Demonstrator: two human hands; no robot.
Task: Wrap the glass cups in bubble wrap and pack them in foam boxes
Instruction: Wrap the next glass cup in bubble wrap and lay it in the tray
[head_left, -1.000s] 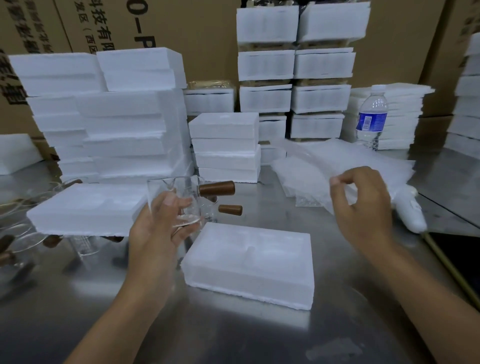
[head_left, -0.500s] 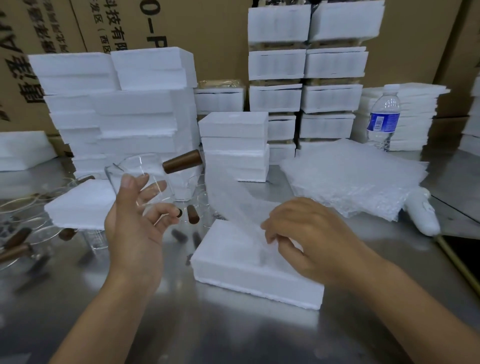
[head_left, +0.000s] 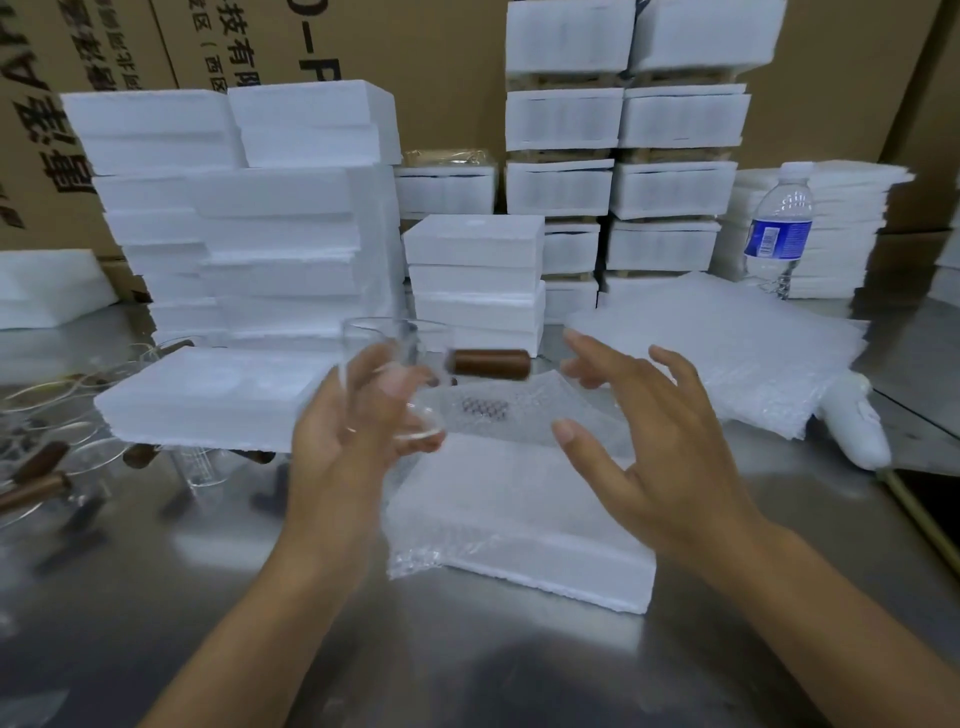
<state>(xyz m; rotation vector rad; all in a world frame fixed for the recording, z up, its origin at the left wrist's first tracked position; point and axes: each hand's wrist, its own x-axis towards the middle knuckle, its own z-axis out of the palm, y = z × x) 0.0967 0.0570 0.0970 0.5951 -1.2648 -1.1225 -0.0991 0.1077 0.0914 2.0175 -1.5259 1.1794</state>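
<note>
On the foam box (head_left: 582, 561): bubble wrap sheet (head_left: 493, 415) now laid.
Right hand (head_left: 670, 452): released it, spread, empty.
Left hand (head_left: 332, 452): grips glass cup (head_left: 387, 353); wrapping next.

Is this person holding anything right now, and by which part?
The left hand grips a glass cup by its clear body, brown handle sticking out free. The right hand is open and empty.

Five things counted singly
One glass cup (head_left: 389, 343) at centre; one bubble wrap sheet (head_left: 519, 410) below it; two loose foam boxes, centre box (head_left: 561, 584) and left box (head_left: 208, 400); one water bottle (head_left: 777, 228) upper right; stacked boxes (head_left: 291, 218) behind uncounted.
</note>
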